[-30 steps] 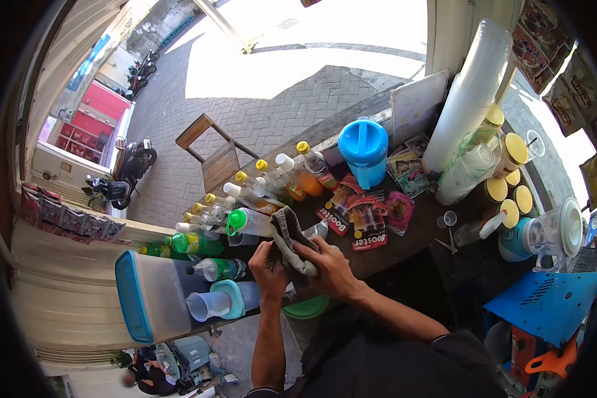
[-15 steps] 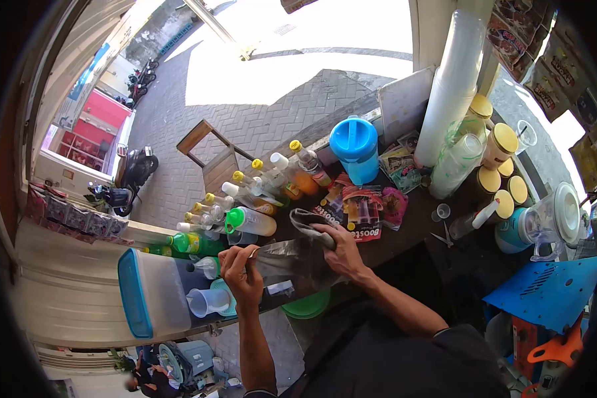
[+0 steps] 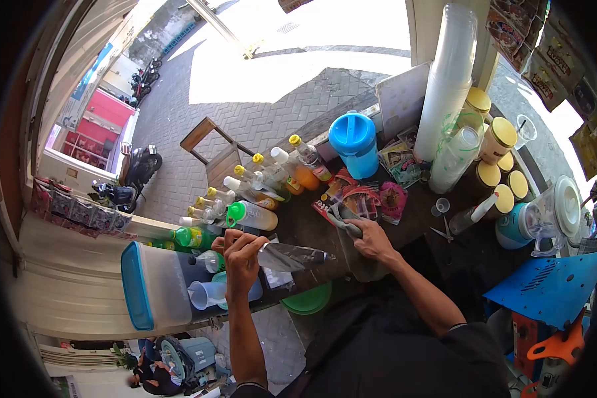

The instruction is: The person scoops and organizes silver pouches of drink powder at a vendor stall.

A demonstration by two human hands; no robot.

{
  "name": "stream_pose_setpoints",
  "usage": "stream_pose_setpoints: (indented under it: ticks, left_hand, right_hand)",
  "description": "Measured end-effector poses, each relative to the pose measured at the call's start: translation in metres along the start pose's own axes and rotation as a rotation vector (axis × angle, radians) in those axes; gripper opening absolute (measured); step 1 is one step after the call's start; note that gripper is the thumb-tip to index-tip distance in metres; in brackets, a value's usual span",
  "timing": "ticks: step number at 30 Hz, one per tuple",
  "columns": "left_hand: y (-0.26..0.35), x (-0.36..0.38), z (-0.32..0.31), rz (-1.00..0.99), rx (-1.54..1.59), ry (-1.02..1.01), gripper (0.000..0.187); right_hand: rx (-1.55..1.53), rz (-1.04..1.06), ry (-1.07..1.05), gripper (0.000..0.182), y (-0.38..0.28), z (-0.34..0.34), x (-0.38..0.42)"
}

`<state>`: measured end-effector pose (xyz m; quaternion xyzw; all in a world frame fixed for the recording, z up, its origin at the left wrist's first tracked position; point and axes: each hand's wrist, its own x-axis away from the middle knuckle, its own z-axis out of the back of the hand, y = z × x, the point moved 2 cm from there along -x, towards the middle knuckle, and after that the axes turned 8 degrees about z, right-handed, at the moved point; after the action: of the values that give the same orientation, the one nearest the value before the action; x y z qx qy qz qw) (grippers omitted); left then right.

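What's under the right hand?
The right hand presses a grey cloth on the dark counter. Anything beneath the cloth is hidden.

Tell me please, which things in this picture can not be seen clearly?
Head view only:
- Cloth: mostly under the right hand.
- Knife: its handle is hidden inside the left hand.
- Sachet labels: too small and warped by the lens to read.
- Blender jug: near the dark edge, contents unclear.
- Syrup bottles: they overlap, so no exact count.
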<state>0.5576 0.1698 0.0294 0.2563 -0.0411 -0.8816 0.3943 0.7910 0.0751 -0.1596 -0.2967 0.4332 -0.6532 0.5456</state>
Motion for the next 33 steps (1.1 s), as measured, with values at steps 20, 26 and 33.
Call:
stream_pose_setpoints:
  ticks: [20, 26, 33]
  left_hand:
    - [0.005, 0.027, -0.075, -0.093, 0.031, -0.083, 0.02]
    - [0.009, 0.028, -0.077, -0.079, 0.035, -0.086, 0.023]
    - [-0.007, 0.029, -0.082, 0.008, 0.009, 0.036, 0.025]
  right_hand:
    - [0.116, -0.216, -0.125, 0.051, 0.029, -0.053, 0.058]
    - [-0.084, -0.173, 0.354, 0.046, -0.029, -0.025, 0.037]
    - [-0.252, 0.006, 0.099, 0.049, 0.006, -0.088, 0.044]
